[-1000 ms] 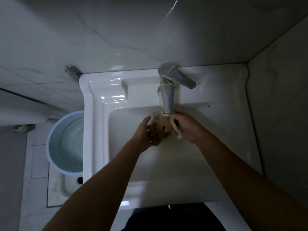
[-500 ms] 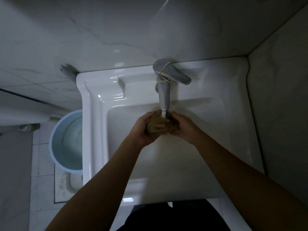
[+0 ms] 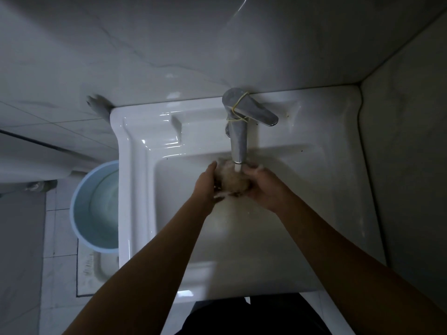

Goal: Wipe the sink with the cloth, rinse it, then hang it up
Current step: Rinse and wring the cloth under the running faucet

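While water runs from the tap (image 3: 238, 139) in a thin stream (image 3: 237, 167), the brownish cloth (image 3: 233, 182) sits bunched between both hands directly under the spout, over the back part of the basin of the sink (image 3: 135, 189). The left hand (image 3: 205, 187) closes its grip on the cloth's left side, thumb raised toward the spout, its lower fingers smeared by motion blur. The right hand (image 3: 263, 187) has its grip clamped on the right side, fingers curled round the wad. The stream lands on top of the cloth, between the two hands. The white sink stands in a corner of grey tiled walls. A yellow rubber band (image 3: 238, 110) is looped round the tap's body and its lever (image 3: 258, 113), which points to the right. On the floor left of the sink stands a pale blue bucket (image 3: 96, 206), partly hidden behind the sink's rim.
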### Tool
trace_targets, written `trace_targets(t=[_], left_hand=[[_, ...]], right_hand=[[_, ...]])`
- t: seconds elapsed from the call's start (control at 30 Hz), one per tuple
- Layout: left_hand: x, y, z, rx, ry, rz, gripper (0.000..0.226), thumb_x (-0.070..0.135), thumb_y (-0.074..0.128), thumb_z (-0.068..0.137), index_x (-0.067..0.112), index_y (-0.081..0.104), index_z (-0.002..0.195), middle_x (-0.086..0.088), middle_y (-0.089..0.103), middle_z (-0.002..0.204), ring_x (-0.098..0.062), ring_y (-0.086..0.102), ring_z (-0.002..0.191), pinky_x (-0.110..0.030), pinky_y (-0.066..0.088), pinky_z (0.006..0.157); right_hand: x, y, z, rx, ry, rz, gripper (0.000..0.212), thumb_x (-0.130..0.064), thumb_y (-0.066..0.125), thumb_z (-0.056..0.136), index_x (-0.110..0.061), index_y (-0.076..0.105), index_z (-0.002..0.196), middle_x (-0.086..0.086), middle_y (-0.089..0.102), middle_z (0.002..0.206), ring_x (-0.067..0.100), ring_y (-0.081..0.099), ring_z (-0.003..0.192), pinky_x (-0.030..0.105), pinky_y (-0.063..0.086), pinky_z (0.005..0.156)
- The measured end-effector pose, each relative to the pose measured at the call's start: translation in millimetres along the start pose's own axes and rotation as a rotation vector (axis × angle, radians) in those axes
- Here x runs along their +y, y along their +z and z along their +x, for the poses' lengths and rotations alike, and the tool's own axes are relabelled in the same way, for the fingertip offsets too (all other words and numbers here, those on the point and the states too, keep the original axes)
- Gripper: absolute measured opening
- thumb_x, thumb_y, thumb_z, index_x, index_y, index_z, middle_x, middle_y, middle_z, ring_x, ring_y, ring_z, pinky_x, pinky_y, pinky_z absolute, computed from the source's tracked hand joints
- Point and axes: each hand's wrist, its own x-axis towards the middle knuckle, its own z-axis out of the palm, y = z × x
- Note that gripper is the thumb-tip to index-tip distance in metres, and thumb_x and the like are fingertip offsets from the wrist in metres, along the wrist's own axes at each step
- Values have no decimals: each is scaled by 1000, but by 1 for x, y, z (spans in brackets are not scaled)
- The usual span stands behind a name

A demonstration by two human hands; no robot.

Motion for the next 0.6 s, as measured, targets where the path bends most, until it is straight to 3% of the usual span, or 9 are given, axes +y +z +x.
trace_targets(t=[0.07, 0.17, 0.2, 0.27, 0.33, 0.4, 0.5, 0.6], left_hand=[[0, 9, -5, -134, -92, -154, 50, 56, 53, 96, 17, 60, 125, -14, 66, 124, -33, 66, 113, -46, 58, 88], [-5, 17, -3, -173, -7, -145, 50, 39, 64, 89, 9, 63, 129, -20, 69, 125, -39, 67, 116, -53, 55, 100], [-7, 19, 0, -129, 28, -62, 44, 34, 65, 91, 8, 65, 126, -21, 71, 121, -38, 70, 109, -51, 59, 93], [-10, 18, 1, -49, 60, 116, 28, 30, 59, 98, 12, 69, 117, -19, 74, 109, -33, 76, 87, -39, 64, 67], [-10, 16, 0, -17, 80, 219, 25, 30, 57, 100, 15, 69, 115, -17, 74, 98, -27, 74, 66, -32, 58, 51], [-11, 15, -4, -27, 125, 220, 29, 36, 54, 100, 13, 69, 111, -18, 72, 93, -27, 69, 60, -31, 54, 49], [-11, 16, -7, -29, 242, 269, 33, 41, 49, 102, 11, 64, 101, -16, 69, 87, -29, 69, 67, -33, 57, 53], [-14, 15, -3, 61, 354, 336, 30, 37, 52, 101, 12, 58, 117, -11, 68, 99, -25, 71, 80, -38, 63, 63]], right_hand=[[0, -3, 1, 18, 7, -142, 37, -22, 68, 85, -14, 69, 120, 18, 70, 119, 37, 66, 112, 49, 52, 94], [0, -9, 4, 243, -78, -476, 48, -21, 65, 74, -20, 68, 121, 11, 70, 118, 30, 67, 107, 47, 57, 92], [0, -11, 4, 297, -92, -522, 49, -20, 65, 75, -19, 67, 124, 11, 70, 118, 28, 68, 105, 47, 59, 90], [5, -11, 4, 353, -121, -521, 28, -16, 65, 85, -15, 69, 112, 11, 71, 110, 29, 69, 99, 47, 60, 85], [7, -9, 3, 382, -145, -498, 17, -19, 62, 93, -19, 67, 109, 8, 70, 109, 27, 69, 96, 44, 61, 79], [8, -1, 0, 337, -129, -473, 24, -25, 56, 97, -15, 62, 119, 8, 66, 112, 24, 65, 96, 41, 60, 76], [11, 8, 1, 223, -129, -654, 32, -30, 45, 103, -12, 59, 126, 7, 65, 110, 19, 65, 89, 27, 55, 64], [12, 11, -1, 297, -105, -685, 30, -30, 45, 103, -11, 62, 118, 7, 68, 103, 19, 65, 80, 23, 49, 57]])
